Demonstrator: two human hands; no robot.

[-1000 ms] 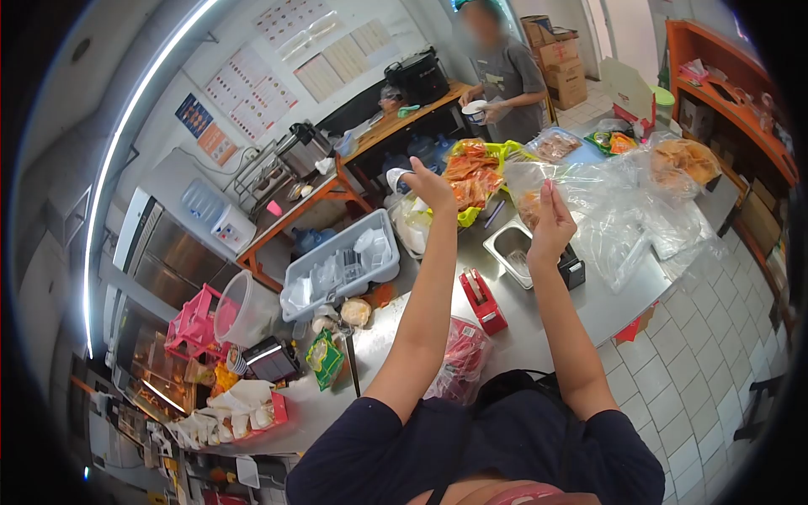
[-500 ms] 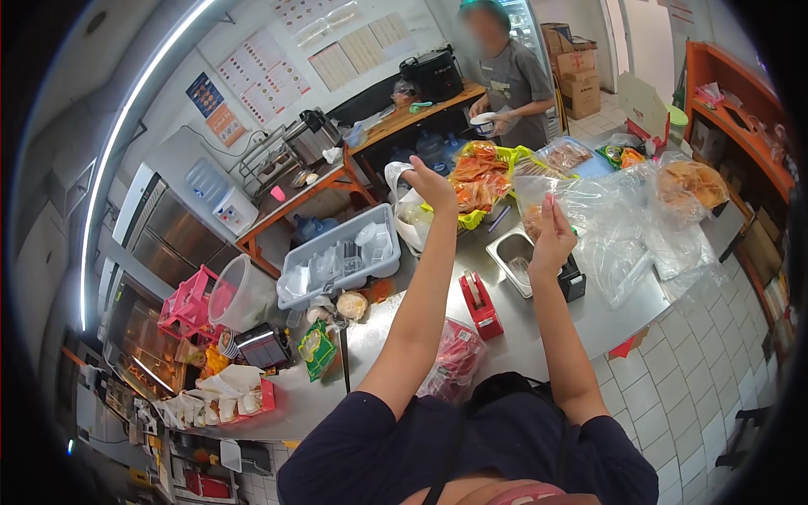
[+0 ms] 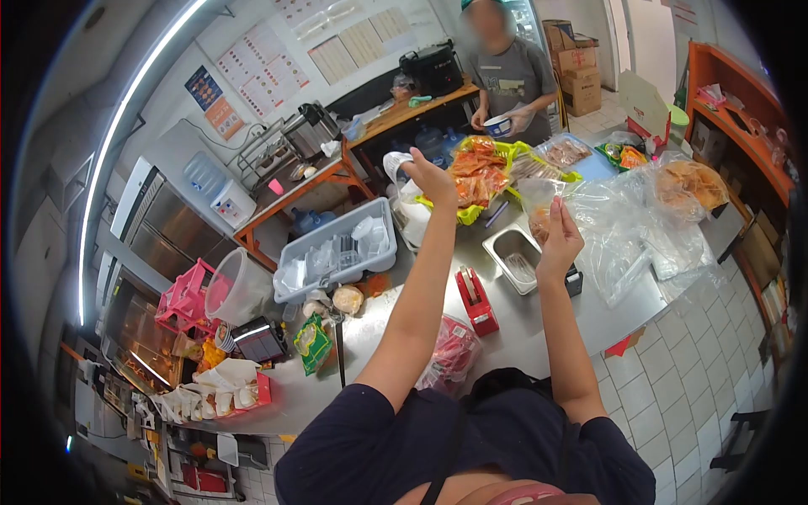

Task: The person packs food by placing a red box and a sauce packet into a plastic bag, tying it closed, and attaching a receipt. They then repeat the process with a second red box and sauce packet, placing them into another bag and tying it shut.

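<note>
My left hand (image 3: 433,182) is raised over the far side of the steel counter, its fingers curled at a white bag (image 3: 396,167) whose lower part hangs beside the blue-grey bin. The fingertips are partly hidden behind the hand. My right hand (image 3: 560,244) is closed in a pinch on a clear plastic bag (image 3: 535,202), which has something orange-brown inside. Below that hand stands an open steel container (image 3: 515,259) with a utensil or similar item in it. A red tape dispenser (image 3: 477,301) sits between my forearms.
A yellow-green basket (image 3: 468,217) holds packed orange food. Clear plastic bags (image 3: 606,252) cover the right side of the counter (image 3: 387,324). A blue-grey bin (image 3: 295,290) of plastic containers stands left. Across the counter, a person (image 3: 513,84) holds a white-and-blue bowl (image 3: 497,126).
My right hand has dropped slightly, still pinching the clear bag. The white bag at my left hand has turned and bunched up. The person opposite has shifted slightly with the bowl.
</note>
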